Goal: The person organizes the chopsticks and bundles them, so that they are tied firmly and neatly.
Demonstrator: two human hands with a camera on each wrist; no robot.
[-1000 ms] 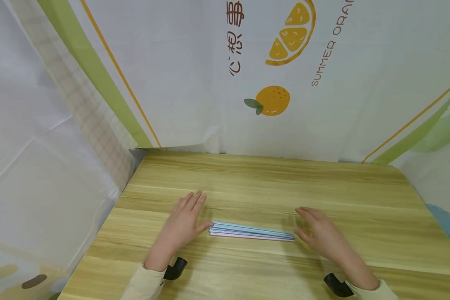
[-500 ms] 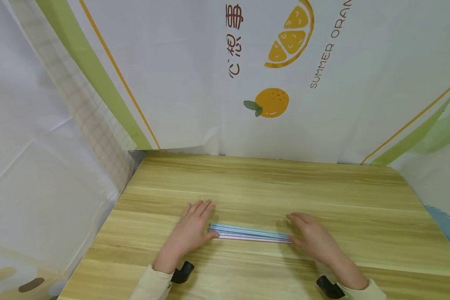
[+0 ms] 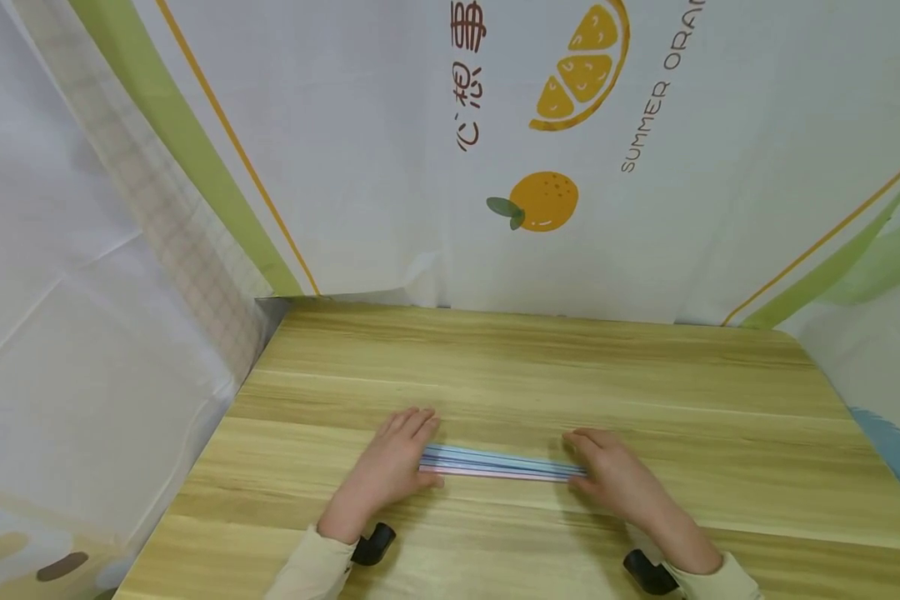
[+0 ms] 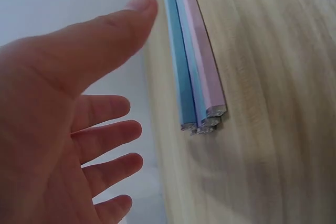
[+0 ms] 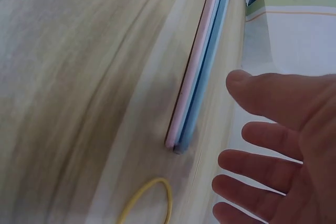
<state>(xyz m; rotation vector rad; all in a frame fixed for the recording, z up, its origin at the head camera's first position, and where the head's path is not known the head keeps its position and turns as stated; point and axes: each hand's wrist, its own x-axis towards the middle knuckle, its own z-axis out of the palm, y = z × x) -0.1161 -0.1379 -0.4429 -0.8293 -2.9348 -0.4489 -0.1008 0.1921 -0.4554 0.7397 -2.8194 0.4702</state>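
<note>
A bundle of long thin sticks [image 3: 502,463], light blue and pink, lies crosswise on the wooden table. My left hand [image 3: 392,462] is over its left end, thumb toward the near side and fingers toward the far side. In the left wrist view the thumb [image 4: 123,27] and spread fingers stand apart from the sticks, whose ends look rough and silvery. Over the right end is my right hand [image 3: 617,477], fingers loosely bent with nothing between them. A yellow rubber band [image 5: 169,195] lies just beyond that end in the right wrist view; the right hand hides it from the head view.
The wooden table [image 3: 540,367] ends at the back against a hanging white cloth [image 3: 360,167] printed with oranges and lettering. More pale cloth [image 3: 97,333] hangs along the left side. A black wrist mount [image 3: 373,544] shows under the left wrist, another [image 3: 648,572] under the right.
Both hands have moved inward over the ends of the bundle, the left to the right and the right slightly to the left. The yellow band has gone from sight in the head view.
</note>
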